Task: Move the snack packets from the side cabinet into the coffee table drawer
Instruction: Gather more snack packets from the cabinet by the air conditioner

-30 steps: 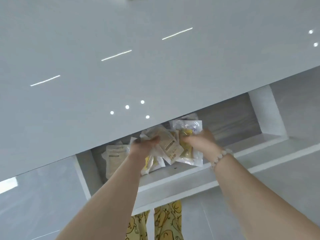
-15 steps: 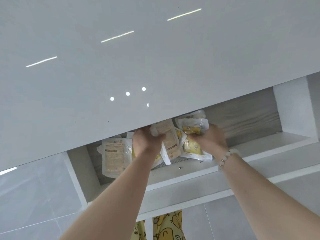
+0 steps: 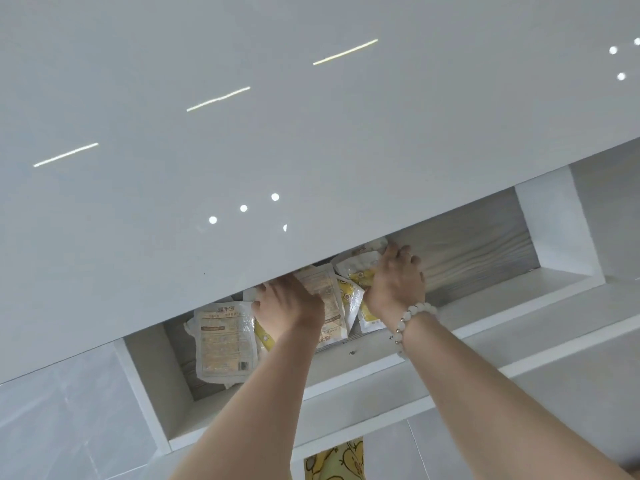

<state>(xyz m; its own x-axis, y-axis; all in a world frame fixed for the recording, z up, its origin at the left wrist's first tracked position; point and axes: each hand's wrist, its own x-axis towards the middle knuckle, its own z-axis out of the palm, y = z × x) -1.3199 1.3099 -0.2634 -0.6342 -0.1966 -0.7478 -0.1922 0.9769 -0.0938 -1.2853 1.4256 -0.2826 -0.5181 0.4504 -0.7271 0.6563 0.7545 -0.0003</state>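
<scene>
Hidden: The glossy white top panel of the white side cabinet overhung the open niche. It cut off the tops of several packets and the tips of the left hand's fingers.
Left hand: The left hand lay against the middle of the heap with its back turned outward. Whether its fingers had closed on a packet could not be told.
Right hand: The right hand, with a pale beaded bracelet on its wrist, curled its fingers over the top edge of the packets at the right of the heap and gripped them.
Packets: The white-and-yellow plastic snack packets stood bunched on the niche's shelf between the two hands. They were crinkled and overlapping, and stood in front of the grey wood-grain back panel.
Single packet: A flat pale packet with a barcode stood just left of the left hand, upright against the back of the niche.
Writing: Bold characters headed the single packet and blocks of fine print ran below them, all too small to read. The bunched packets showed yellow artwork and a beige label, equally illegible.
Foreground: A strip of yellow cartoon-print fabric showed below the cabinet, cut off by the bottom edge.
</scene>
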